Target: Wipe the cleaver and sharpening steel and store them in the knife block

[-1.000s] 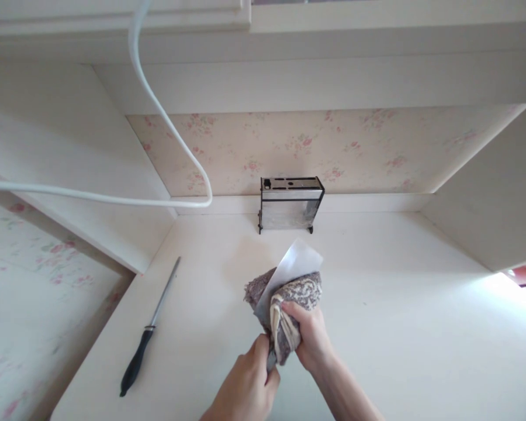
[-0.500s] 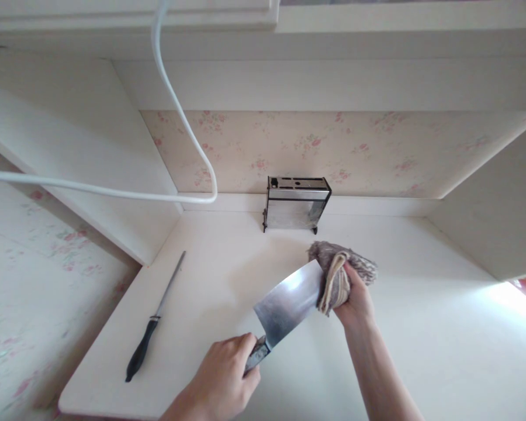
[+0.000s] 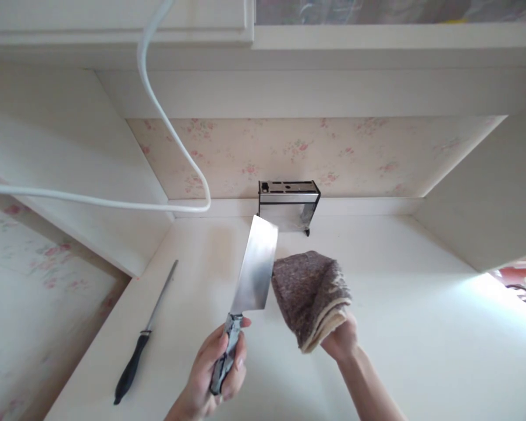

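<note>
- At six o'clock, just below the middle, the left hand (image 3: 223,359) has its grip closed around the handle of the knife (image 3: 255,266), blade up toward one o'clock.
- At four o'clock from the blade, the right hand (image 3: 342,336) has hold of the cloth (image 3: 311,295); its fingers are mostly hidden, so how tight that grip is I cannot tell.
- Likely trouble: the blade side facing the cloth looks like the edge; closing the gap carelessly could snag cloth or nick those hidden fingers.
- A loosened left grip could drop the knife on the bench (image 3: 412,327); an upward swing might knock the box (image 3: 289,196).
- Count: two hands, one knife, one cloth, one box, one steel (image 3: 131,368) at eight o'clock, one cable (image 3: 182,146) at eleven.
</note>
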Action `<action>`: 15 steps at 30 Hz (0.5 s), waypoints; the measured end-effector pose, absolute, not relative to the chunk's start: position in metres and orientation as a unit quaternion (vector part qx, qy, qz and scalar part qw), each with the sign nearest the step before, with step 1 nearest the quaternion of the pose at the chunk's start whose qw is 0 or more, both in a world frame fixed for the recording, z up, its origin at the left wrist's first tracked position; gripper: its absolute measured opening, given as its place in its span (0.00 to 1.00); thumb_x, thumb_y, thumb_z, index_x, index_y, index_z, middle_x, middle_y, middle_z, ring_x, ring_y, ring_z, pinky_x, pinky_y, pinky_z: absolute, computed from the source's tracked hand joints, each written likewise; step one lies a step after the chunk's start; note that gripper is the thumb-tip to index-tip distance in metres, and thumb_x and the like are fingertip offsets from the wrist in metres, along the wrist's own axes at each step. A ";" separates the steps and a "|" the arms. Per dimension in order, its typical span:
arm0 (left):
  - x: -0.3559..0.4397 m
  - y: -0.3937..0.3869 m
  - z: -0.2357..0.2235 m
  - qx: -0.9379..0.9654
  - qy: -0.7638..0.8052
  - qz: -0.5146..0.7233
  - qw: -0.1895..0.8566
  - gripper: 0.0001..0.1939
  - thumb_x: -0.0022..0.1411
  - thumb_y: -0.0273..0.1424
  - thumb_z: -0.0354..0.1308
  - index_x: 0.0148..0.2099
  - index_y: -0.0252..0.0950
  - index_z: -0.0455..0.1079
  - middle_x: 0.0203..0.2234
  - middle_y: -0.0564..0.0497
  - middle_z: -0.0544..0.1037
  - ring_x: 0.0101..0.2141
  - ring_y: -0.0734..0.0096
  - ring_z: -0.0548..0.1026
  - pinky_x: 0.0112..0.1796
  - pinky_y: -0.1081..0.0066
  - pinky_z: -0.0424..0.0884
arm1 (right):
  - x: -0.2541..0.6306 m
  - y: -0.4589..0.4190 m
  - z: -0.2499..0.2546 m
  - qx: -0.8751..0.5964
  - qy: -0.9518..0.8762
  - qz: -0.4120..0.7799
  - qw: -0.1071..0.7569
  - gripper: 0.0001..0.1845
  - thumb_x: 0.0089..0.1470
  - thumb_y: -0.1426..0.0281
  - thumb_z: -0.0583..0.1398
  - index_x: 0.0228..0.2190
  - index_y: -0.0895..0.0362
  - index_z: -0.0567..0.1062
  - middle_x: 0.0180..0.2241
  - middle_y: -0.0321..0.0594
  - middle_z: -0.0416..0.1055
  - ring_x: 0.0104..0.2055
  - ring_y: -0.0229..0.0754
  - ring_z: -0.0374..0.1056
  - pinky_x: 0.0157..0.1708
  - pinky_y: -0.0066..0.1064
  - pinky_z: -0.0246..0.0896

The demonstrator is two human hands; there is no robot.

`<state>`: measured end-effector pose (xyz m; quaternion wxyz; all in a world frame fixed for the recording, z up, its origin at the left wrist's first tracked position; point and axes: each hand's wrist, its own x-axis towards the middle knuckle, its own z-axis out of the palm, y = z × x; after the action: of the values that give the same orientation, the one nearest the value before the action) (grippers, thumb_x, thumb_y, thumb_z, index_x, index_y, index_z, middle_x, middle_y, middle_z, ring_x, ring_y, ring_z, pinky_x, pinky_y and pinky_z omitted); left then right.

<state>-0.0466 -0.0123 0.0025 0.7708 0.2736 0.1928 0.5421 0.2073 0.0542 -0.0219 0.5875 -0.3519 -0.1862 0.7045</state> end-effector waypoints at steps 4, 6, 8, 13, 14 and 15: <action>-0.025 -0.015 -0.006 0.260 0.158 0.494 0.815 0.15 0.68 0.40 0.48 0.44 0.36 0.71 0.23 0.56 0.69 0.11 0.87 0.54 0.14 0.80 0.56 | 0.148 0.038 0.012 -0.323 -0.184 0.778 0.506 0.20 0.29 0.63 0.75 0.27 0.58 0.79 0.23 0.40 0.77 0.24 0.43 0.71 0.26 0.33 0.69; -0.019 -0.018 -0.011 0.268 0.186 0.477 0.816 0.18 0.68 0.43 0.48 0.37 0.34 0.70 0.18 0.58 0.64 0.12 0.86 0.55 0.17 0.79 0.56 | 0.129 0.034 0.024 -0.350 -0.202 0.762 0.507 0.19 0.32 0.67 0.74 0.29 0.60 0.79 0.26 0.41 0.77 0.26 0.42 0.72 0.28 0.32 0.69; -0.017 -0.020 -0.015 0.266 0.225 0.473 0.809 0.20 0.67 0.45 0.50 0.32 0.33 0.67 0.16 0.59 0.60 0.14 0.86 0.54 0.19 0.79 0.55 | 0.120 0.033 0.029 -0.386 -0.224 0.729 0.519 0.18 0.35 0.70 0.74 0.31 0.62 0.78 0.31 0.43 0.78 0.29 0.42 0.72 0.31 0.33 0.70; -0.020 -0.025 -0.017 0.228 0.250 0.452 0.825 0.19 0.63 0.48 0.54 0.34 0.36 0.65 0.19 0.61 0.57 0.13 0.88 0.49 0.17 0.79 0.49 | 0.128 0.040 0.023 -0.447 -0.200 0.706 0.512 0.15 0.38 0.71 0.71 0.31 0.62 0.77 0.30 0.44 0.78 0.27 0.45 0.73 0.28 0.36 0.71; -0.022 -0.026 -0.015 0.223 0.256 0.442 0.830 0.19 0.63 0.49 0.54 0.37 0.37 0.66 0.19 0.62 0.56 0.13 0.88 0.48 0.16 0.79 0.48 | 0.132 0.043 0.022 -0.453 -0.189 0.705 0.512 0.16 0.37 0.70 0.71 0.31 0.62 0.77 0.29 0.44 0.78 0.25 0.45 0.73 0.26 0.36 0.70; -0.025 -0.026 -0.014 0.222 0.264 0.428 0.835 0.19 0.62 0.49 0.55 0.41 0.37 0.66 0.19 0.62 0.56 0.13 0.88 0.47 0.16 0.79 0.47 | 0.137 0.047 0.022 -0.460 -0.179 0.700 0.517 0.17 0.37 0.70 0.71 0.31 0.62 0.77 0.28 0.44 0.79 0.25 0.46 0.73 0.25 0.35 0.70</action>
<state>-0.0250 -0.0264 -0.0136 0.8354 0.2218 0.2638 0.4282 0.1366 0.0472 0.0223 0.5171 -0.4596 -0.1787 0.6996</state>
